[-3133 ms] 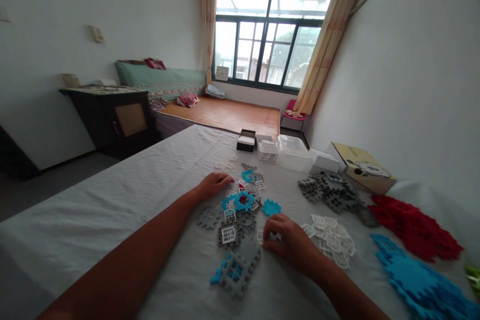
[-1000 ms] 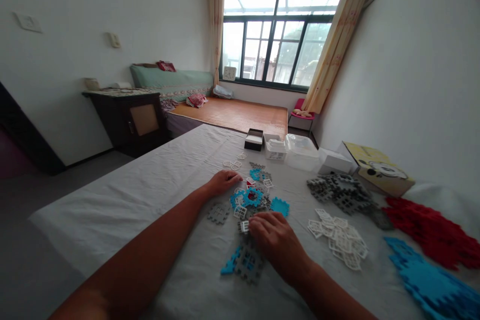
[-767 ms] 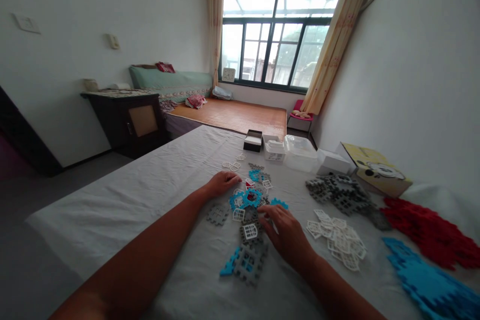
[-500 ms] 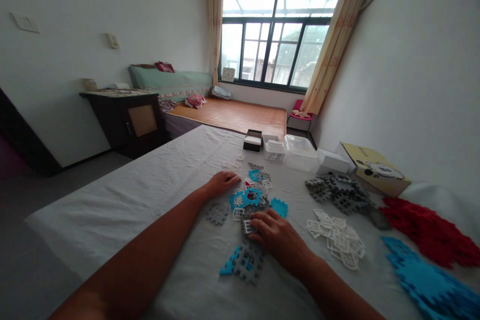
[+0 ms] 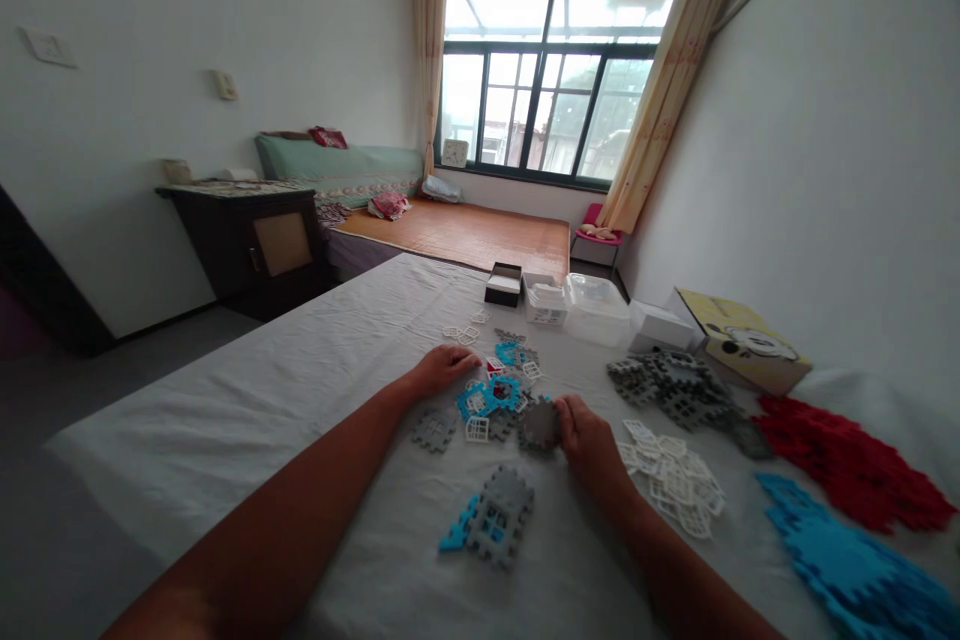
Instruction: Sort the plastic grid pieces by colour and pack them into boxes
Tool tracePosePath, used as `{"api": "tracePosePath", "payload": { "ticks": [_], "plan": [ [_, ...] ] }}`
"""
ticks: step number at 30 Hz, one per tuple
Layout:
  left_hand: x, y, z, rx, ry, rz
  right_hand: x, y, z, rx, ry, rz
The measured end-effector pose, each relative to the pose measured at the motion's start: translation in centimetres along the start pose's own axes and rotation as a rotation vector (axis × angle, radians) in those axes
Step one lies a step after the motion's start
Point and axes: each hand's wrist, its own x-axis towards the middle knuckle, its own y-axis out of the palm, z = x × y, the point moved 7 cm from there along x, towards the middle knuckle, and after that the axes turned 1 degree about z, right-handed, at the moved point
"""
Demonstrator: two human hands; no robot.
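My right hand (image 5: 592, 440) pinches the edge of a grey interlocking tile (image 5: 538, 423), tilted up beside a cluster of pieces. My left hand (image 5: 448, 367) rests on the cloth with fingers curled; whatever lies under them is hidden. Close to it are blue ring-shaped tiles (image 5: 502, 391), a white window piece (image 5: 477, 429) and a flat grey tile (image 5: 433, 430). Nearer to me stands a small assembly of grey tiles (image 5: 501, 510), with a blue jagged piece (image 5: 455, 532) at its left side.
To the right lie piles of white window pieces (image 5: 679, 485), grey tiles (image 5: 667, 385), red tiles (image 5: 855, 460) and blue tiles (image 5: 855, 550). Along the far table edge stand a black box (image 5: 502, 284), clear plastic tubs (image 5: 595, 310), a white box (image 5: 661, 326) and a yellow box (image 5: 742, 335).
My right hand has shifted right and slightly away from the near assembly, which shows more fully. It holds a grey tile up by the edge. My left hand stays put.
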Motion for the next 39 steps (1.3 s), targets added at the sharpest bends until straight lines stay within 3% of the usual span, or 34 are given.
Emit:
{"api": "tracePosePath", "payload": {
  "ticks": [5, 9, 12, 14, 18, 20, 22, 25, 27, 30, 35, 39],
  "plan": [
    [0.0, 0.0, -0.2, 0.035, 0.026, 0.005, 0.6, -1.7, -1.2, 0.029, 0.048, -0.092],
    [-0.2, -0.2, -1.2, 0.013, 0.065, -0.044, 0.0, -0.6, 0.3, 0.088, -0.044, 0.171],
    [-0.7, -0.4, -4.7, -0.028, 0.248, -0.041, -0.5, -0.8, 1.5, 0.067, -0.135, 0.156],
    [-1.5, -0.1, -8.1, -0.07, 0.382, 0.073, -0.5, -0.8, 1.8, 0.065, -0.176, 0.123],
    [-5.1, 2.2, -15.2, -0.141, 0.628, 0.526, -0.4, 0.4, 1.7, 0.063, -0.235, 0.232],
    [-7.4, 3.6, -17.5, -0.107, 0.704, 0.683, -0.3, 0.7, 1.4, 0.061, -0.229, 0.256],
    [-9.0, 5.1, -18.3, -0.014, 0.731, 0.754, -0.2, 0.7, 1.2, 0.063, -0.22, 0.253],
    [-9.5, 6.2, -17.8, 0.124, 0.742, 0.743, -0.2, 0.2, 0.9, 0.078, -0.219, 0.208],
    [-8.8, 6.0, -16.7, 0.188, 0.733, 0.688, -0.1, 0.1, 0.7, 0.096, -0.22, 0.207],
    [-6.5, 4.9, -14.2, 0.255, 0.659, 0.584, 0.2, -0.1, 0.1, 0.1, -0.203, 0.203],
    [-3.0, 2.7, -9.1, 0.314, 0.485, 0.359, 0.9, -0.7, -1.8, 0.168, -0.057, 0.084],
    [-1.1, 0.7, -6.5, 0.221, 0.459, 0.252, 0.8, -0.3, -1.1, 0.311, -0.097, 0.134]
  ]
}}
